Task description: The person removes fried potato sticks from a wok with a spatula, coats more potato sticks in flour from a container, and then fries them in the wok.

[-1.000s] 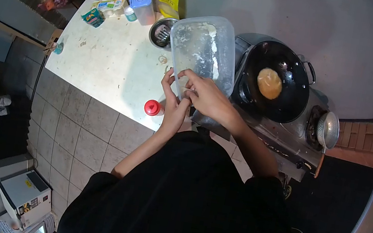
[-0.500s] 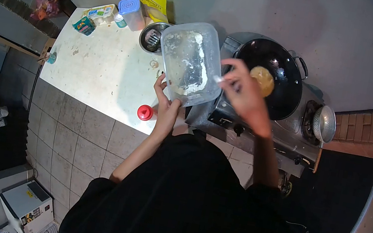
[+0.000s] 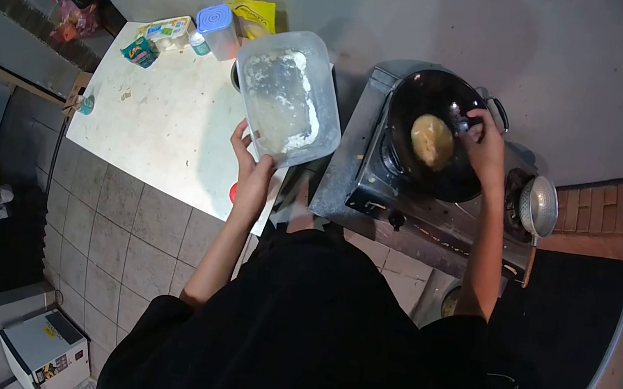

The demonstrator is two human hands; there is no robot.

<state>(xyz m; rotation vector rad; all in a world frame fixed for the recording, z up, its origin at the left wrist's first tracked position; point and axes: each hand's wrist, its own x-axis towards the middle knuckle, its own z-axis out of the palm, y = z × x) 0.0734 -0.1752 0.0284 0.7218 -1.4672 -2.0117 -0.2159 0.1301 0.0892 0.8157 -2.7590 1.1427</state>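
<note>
My left hand grips the near edge of a clear plastic container, its thumb on the rim. The container is tilted, with white powdery residue stuck to its bottom and along one side. Over the right part of a black wok, my right hand is held with its fingers bunched together. Whatever they may hold is too small to make out. A round, pale golden piece of food lies in the wok, left of that hand.
The wok sits on a metal stove; a metal strainer rests at its right. On the white table are a blue-lidded container, yellow packet, green packet and red cap, partly hidden by my left hand.
My right hand has moved right, from beside the container with a small white piece in its fingers to over the wok. The container in my left hand has shifted left.
</note>
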